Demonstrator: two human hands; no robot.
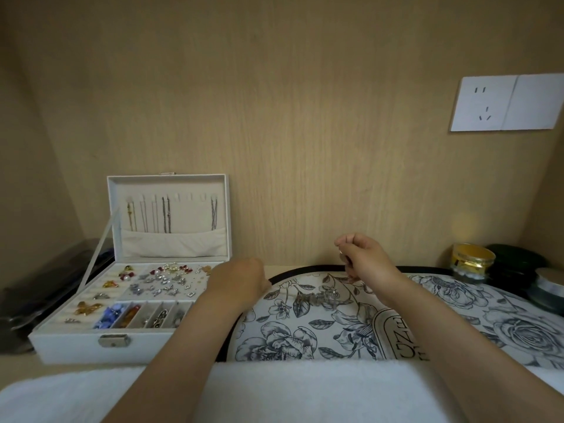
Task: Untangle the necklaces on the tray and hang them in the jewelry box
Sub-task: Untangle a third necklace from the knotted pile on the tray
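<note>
Right hand hovering above far part of round floral-print tray with black rim, fingers curling, pinching thin necklace chain dangling toward tray. Left hand resting at tray's left rim, just beside open white jewelry box; fingers hidden behind knuckles, grip impossible to tell. Tangled silver necklaces lying on tray between both hands. Box lid standing upright, hanging necklaces lining inside. Gold-lidded jar sitting on tabletop right of tray. White towel lying along near edge.
</note>
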